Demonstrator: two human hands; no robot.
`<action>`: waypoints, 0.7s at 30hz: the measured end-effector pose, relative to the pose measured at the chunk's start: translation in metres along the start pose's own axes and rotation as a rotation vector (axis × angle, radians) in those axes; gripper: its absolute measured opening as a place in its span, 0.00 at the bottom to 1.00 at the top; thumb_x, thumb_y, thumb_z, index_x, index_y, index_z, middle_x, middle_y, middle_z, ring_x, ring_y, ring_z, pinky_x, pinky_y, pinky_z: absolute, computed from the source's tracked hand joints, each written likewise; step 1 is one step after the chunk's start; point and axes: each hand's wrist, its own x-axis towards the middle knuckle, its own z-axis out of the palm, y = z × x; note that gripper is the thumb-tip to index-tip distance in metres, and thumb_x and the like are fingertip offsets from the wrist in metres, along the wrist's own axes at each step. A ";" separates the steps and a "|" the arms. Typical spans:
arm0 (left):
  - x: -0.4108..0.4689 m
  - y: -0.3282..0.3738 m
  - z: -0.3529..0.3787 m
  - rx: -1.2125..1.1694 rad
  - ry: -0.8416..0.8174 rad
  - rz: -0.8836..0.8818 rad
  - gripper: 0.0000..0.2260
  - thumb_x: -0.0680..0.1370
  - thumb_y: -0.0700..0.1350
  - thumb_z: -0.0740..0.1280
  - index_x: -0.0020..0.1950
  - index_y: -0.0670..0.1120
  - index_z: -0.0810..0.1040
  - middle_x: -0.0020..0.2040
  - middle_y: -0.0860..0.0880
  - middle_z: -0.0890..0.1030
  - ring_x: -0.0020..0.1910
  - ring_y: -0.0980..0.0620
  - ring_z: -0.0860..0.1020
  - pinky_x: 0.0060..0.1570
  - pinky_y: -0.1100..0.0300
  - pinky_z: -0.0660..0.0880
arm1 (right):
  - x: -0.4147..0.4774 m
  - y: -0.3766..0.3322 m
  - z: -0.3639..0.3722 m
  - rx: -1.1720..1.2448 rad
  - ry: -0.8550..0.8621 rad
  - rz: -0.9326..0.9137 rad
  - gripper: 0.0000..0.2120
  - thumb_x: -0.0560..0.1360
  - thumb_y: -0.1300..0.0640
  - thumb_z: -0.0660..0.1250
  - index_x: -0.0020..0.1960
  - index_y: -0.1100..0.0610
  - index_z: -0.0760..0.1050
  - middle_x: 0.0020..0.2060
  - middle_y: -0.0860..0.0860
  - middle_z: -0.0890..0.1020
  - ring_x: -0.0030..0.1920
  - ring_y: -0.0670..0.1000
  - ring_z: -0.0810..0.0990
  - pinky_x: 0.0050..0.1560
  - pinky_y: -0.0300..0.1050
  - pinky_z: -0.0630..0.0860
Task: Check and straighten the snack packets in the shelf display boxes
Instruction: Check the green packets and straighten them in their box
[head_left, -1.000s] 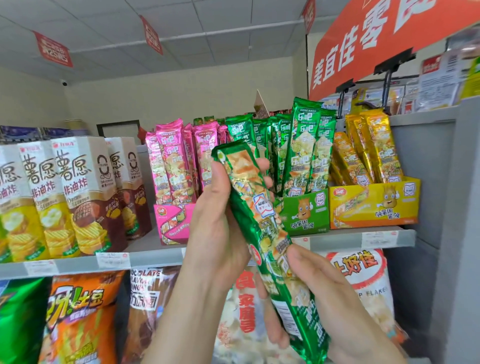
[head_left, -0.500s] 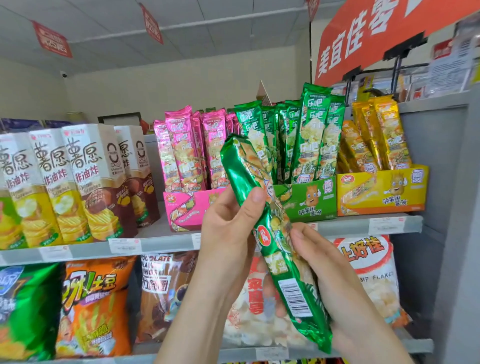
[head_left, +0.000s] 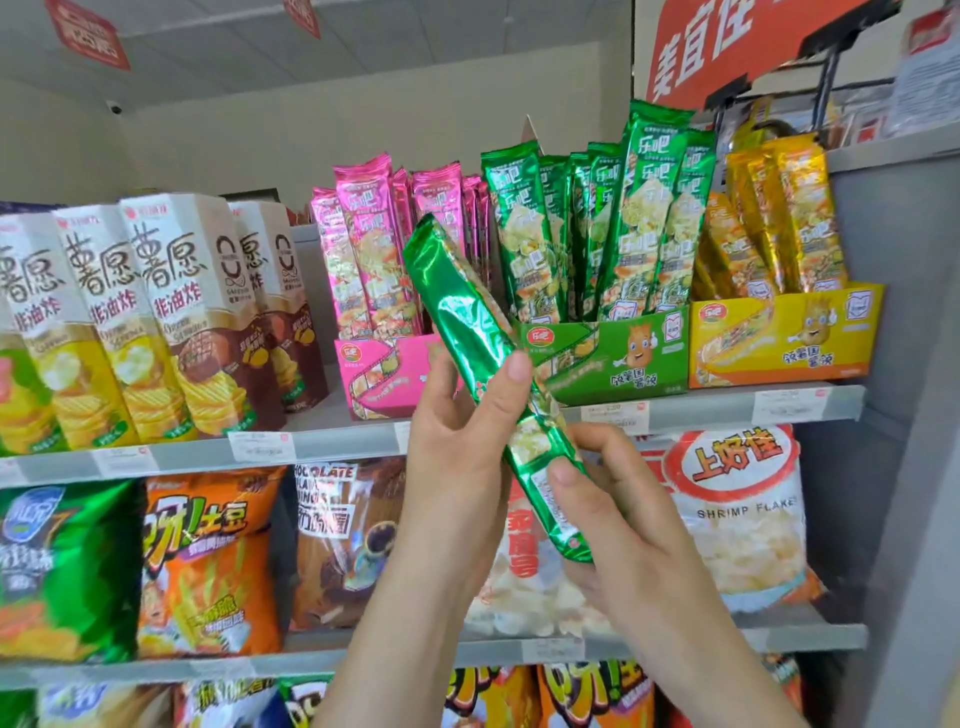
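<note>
A long green snack packet (head_left: 462, 312) slants in front of the shelf, top end up-left, its plain foil side toward me. My left hand (head_left: 457, 441) grips its middle, thumb across the front. My right hand (head_left: 618, 514) pinches its lower end. Behind stand three display boxes on the upper shelf: a pink box (head_left: 382, 376) of pink packets, a green box (head_left: 613, 353) of green packets, a yellow box (head_left: 784, 338) of gold packets. The packets in the boxes stand upright, some leaning.
Tall crisp cartons (head_left: 171, 312) fill the shelf's left part. Below hang large snack bags, among them a white shrimp flakes bag (head_left: 743, 509) and an orange bag (head_left: 208, 561). A grey upright panel (head_left: 914, 415) closes the right side. An orange sign (head_left: 727, 47) hangs overhead.
Both hands have turned the green packet about its length, so the printed face now points away and plain foil shows. The view has shifted slightly downward.
</note>
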 end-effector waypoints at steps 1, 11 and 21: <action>-0.003 -0.001 -0.001 0.001 -0.011 -0.009 0.11 0.72 0.46 0.75 0.52 0.50 0.79 0.39 0.53 0.79 0.38 0.55 0.77 0.39 0.59 0.76 | 0.001 0.001 0.001 0.023 0.008 0.012 0.14 0.66 0.34 0.63 0.49 0.38 0.74 0.39 0.49 0.77 0.34 0.42 0.73 0.34 0.39 0.73; -0.015 0.002 -0.003 0.108 0.192 0.107 0.08 0.71 0.51 0.73 0.46 0.50 0.80 0.40 0.51 0.82 0.39 0.54 0.79 0.40 0.60 0.76 | 0.000 -0.001 0.000 0.095 0.015 -0.104 0.15 0.70 0.46 0.72 0.56 0.46 0.81 0.34 0.46 0.80 0.29 0.45 0.76 0.27 0.38 0.73; -0.014 0.002 0.005 -0.093 0.394 0.078 0.11 0.78 0.49 0.67 0.56 0.45 0.78 0.42 0.51 0.80 0.41 0.55 0.79 0.41 0.62 0.77 | -0.018 0.010 0.016 0.126 0.301 -0.290 0.17 0.68 0.57 0.72 0.56 0.47 0.80 0.50 0.42 0.85 0.51 0.41 0.83 0.46 0.30 0.77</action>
